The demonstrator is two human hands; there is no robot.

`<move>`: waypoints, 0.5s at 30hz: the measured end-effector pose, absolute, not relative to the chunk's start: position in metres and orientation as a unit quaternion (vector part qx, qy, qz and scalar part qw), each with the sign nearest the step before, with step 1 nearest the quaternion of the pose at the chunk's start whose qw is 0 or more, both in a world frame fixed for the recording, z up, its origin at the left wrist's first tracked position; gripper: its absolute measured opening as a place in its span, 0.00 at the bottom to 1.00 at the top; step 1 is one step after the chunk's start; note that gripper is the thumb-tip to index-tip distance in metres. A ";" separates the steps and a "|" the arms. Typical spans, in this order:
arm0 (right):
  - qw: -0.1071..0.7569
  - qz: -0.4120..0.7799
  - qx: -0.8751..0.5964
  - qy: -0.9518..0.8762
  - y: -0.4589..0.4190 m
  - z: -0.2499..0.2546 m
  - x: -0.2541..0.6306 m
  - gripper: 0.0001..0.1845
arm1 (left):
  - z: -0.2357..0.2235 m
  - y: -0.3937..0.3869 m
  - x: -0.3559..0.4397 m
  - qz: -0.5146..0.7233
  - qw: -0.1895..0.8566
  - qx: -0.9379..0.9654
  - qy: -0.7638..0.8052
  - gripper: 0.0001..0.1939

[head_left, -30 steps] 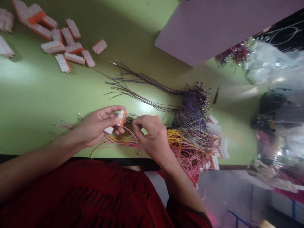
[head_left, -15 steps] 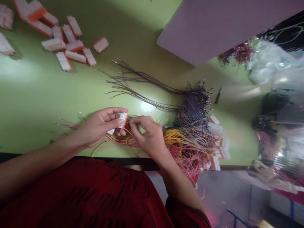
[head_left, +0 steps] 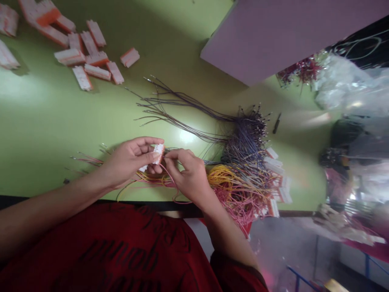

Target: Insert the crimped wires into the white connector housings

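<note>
My left hand (head_left: 129, 160) grips a white and orange connector housing (head_left: 158, 153) between thumb and fingers, its orange side turned to the right. My right hand (head_left: 190, 172) pinches a thin wire close against that orange side; the wire's end is hidden at the fingertips. A pink wire (head_left: 170, 175) runs from the housing's lower edge and curves under my right hand. Beneath both hands lie yellow and pink wires (head_left: 152, 178). Part of another white piece (head_left: 143, 167) shows below my left thumb.
White and orange housings (head_left: 97, 72) are scattered at the upper left. Dark wires (head_left: 194, 103) with metal tips stretch from a purple bundle (head_left: 246, 134); yellow wires (head_left: 223, 176) and pink wires (head_left: 240, 205) heap below it. A mauve box (head_left: 273, 36) stands at the back right, near a dark slim tool (head_left: 276, 123).
My right fingertips have moved slightly left, closer to the housing's orange side. My left hand keeps its hold on the housing almost unmoved.
</note>
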State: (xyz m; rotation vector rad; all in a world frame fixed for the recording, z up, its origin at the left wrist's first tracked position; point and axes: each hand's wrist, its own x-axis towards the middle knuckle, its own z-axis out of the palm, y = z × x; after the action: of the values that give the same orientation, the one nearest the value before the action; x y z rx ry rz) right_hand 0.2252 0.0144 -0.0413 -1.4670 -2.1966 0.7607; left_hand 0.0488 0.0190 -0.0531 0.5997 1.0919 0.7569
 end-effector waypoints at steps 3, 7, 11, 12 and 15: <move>0.181 0.251 -0.514 -0.800 0.014 -0.041 0.226 0.10 | -0.052 0.019 0.048 0.339 0.736 0.288 0.510 0.21; 0.202 0.222 -0.513 -0.804 0.008 -0.031 0.227 0.11 | -0.046 0.019 0.047 0.348 0.732 0.295 0.506 0.20; 0.214 0.131 -0.546 -0.800 -0.011 -0.007 0.224 0.13 | -0.033 0.013 0.051 0.370 0.711 0.343 0.490 0.18; 0.195 0.130 -0.541 -0.808 -0.018 -0.001 0.227 0.20 | -0.029 0.010 0.052 0.368 0.713 0.361 0.475 0.17; 0.180 0.114 -0.568 -0.795 -0.039 0.015 0.263 0.21 | -0.023 0.001 0.053 0.369 0.724 0.382 0.440 0.17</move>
State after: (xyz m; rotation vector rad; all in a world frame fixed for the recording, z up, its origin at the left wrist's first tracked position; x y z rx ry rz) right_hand 0.2633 -0.0392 0.0155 -1.6065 -2.2466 0.3214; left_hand 0.0531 0.0007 -0.0226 0.8431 0.9704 0.8147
